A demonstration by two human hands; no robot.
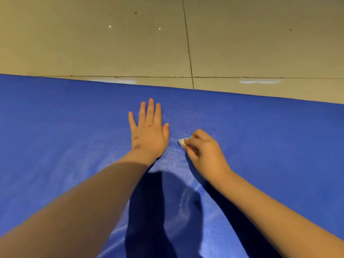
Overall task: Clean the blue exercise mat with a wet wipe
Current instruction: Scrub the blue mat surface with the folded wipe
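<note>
The blue exercise mat [55, 118] lies flat on the tiled floor [93, 43], its long axis seemingly running left to right, both ends cut off by the frame. The left hand [149, 131] rests palm down on it, fingers straight and spread; just beside, the right hand [203, 148] curls round a white wet wipe [183, 142] pressed to the mat, only one corner showing past the fingers.
</note>
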